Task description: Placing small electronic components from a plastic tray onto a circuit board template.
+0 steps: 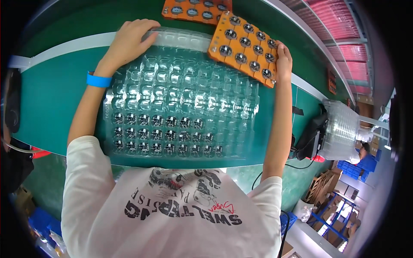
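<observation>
A clear plastic blister tray (180, 101) lies on the green work table, its nearest rows holding several small black circuit boards (171, 135). My left hand (131, 41), a blue band at its wrist, grips the tray's far left edge, thumb and fingers on either side of the rim. My right hand (283, 63) is closed on the right end of an orange fixture plate (247, 47). That plate is tilted above the tray's far right corner, with round dark parts seated in rows of holes. The fingers beneath the plate are hidden.
Another orange fixture plate (195, 12) with similar round parts lies beyond the tray at the far edge. To the right stands a stack of clear trays (340, 129), next to a black device (312, 137) with a cable. A white rail (81, 43) runs along the table's far side.
</observation>
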Demonstrator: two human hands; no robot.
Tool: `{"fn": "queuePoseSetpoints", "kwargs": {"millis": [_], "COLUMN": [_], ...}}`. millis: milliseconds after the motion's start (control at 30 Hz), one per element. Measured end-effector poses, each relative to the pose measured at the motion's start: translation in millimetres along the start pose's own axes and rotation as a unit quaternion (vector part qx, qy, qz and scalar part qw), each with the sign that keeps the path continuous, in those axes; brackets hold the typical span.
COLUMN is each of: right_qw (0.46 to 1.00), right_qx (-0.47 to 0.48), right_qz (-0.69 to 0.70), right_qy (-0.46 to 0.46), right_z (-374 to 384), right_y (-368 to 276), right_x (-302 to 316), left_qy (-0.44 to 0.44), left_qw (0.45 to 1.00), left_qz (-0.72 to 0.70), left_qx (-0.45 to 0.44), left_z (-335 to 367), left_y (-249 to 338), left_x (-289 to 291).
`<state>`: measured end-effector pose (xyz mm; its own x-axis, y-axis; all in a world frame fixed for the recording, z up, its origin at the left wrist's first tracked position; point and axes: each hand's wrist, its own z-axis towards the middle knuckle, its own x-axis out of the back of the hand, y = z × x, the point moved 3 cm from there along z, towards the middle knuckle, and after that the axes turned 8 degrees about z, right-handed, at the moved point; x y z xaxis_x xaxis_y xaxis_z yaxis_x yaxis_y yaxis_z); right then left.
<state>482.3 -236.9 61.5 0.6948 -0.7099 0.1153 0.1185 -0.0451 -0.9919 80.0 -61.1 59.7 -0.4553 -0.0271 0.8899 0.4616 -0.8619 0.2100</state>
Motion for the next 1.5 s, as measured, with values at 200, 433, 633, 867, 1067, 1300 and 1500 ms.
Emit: {"fn": "queuePoseSetpoints", "kwargs": {"millis": [200, 433, 633, 867, 1067, 1300, 1500], "right_qw": [0.966, 0.957, 0.937, 0.968, 0.980, 0.989, 0.987], "right_qx": [-0.116, -0.123, -0.159, -0.130, -0.179, -0.135, -0.117], "right_qz": [0.229, 0.255, 0.308, 0.213, 0.054, -0.026, -0.109], "right_qy": [-0.024, -0.056, 0.044, 0.027, 0.066, -0.047, -0.035], "right_z": [-18, -14, 19, 79, 131, 153, 173], "right_y": [0, 8, 22, 16, 23, 9, 1], "right_x": [6, 4, 30, 24, 17, -2, -25], "left_qy": [0.008, 0.001, 0.023, 0.022, 0.031, 0.035, 0.024], "left_qw": [1.000, 1.000, 1.000, 1.000, 0.999, 0.999, 1.000], "left_qz": [-0.007, -0.007, -0.012, 0.008, 0.006, 0.021, 0.013], "left_qx": [0.007, 0.015, -0.010, 0.011, -0.006, -0.006, -0.003], "left_z": [-3, -3, 2, -11, -9, -8, -5], "left_y": [1, 1, 1, -8, -2, -2, 0], "left_x": [-1, -1, -5, -6, -5, -6, -3]}}
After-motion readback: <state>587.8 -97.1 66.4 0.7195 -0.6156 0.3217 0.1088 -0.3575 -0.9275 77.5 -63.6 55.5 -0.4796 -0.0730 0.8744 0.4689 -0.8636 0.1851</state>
